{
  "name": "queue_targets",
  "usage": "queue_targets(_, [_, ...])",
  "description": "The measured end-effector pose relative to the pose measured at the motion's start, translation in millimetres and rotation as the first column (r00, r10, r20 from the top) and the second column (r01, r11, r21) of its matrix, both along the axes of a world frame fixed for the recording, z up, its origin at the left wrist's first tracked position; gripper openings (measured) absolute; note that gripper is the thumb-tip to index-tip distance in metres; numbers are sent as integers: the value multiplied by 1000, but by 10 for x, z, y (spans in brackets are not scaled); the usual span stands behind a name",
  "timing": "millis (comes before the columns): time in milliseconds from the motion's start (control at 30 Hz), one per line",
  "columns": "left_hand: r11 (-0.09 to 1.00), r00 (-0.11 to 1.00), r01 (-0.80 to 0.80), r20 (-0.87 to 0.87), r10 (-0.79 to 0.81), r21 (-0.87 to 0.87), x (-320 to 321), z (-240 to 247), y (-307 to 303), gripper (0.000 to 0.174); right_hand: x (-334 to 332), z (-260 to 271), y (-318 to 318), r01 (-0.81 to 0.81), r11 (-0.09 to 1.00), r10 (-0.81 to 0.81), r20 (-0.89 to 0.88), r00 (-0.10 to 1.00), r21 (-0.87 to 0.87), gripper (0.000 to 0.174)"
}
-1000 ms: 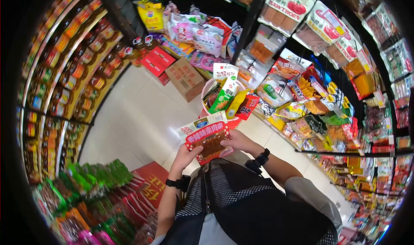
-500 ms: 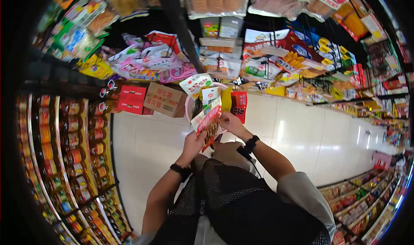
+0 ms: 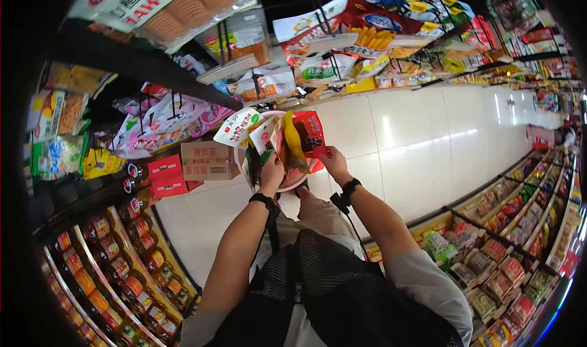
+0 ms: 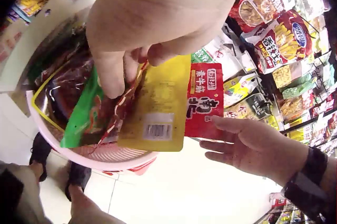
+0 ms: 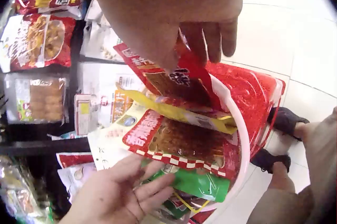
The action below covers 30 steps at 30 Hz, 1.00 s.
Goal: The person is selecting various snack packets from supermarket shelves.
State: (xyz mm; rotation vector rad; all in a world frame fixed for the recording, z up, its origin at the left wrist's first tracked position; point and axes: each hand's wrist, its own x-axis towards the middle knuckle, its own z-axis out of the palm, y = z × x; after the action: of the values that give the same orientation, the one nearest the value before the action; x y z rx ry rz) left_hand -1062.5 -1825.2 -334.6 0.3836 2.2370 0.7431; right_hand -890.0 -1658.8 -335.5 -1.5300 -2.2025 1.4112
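Note:
A pink basket (image 4: 105,160) stands in front of me with several snack packets in it. My left hand (image 3: 272,174) is at its opening, fingers reaching down along a red-and-white checked snack packet (image 5: 181,142). In the right wrist view, that hand's fingers are fairly straight at the packet's lower edge. My right hand (image 3: 334,165) pinches the lower edge of a red snack packet (image 3: 310,133), thumb on its front. Between the two packets stands a yellow packet (image 4: 158,103). A green packet (image 5: 202,183) and a white packet (image 3: 237,127) also stick up from the basket.
Left of the basket are a cardboard carton (image 3: 211,161) and a red box (image 3: 166,176). Racks of hanging snack bags (image 3: 330,66) run behind it. Shelves of jars (image 3: 131,273) stand at lower left, packet shelves (image 3: 495,267) at right. Red plastic (image 5: 253,90) shows below the basket's rim.
The red-and-white checked packet, held in both hands earlier, has gone down into the basket among the others. My right hand has moved right to the red packet. The view has turned.

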Motion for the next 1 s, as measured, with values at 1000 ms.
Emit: queue_targets(1000, [918,785,397,-524,-329,19,-1086,369,-1210,22,-887,590,-1909,-286,955,286,-12,958,-76,32])
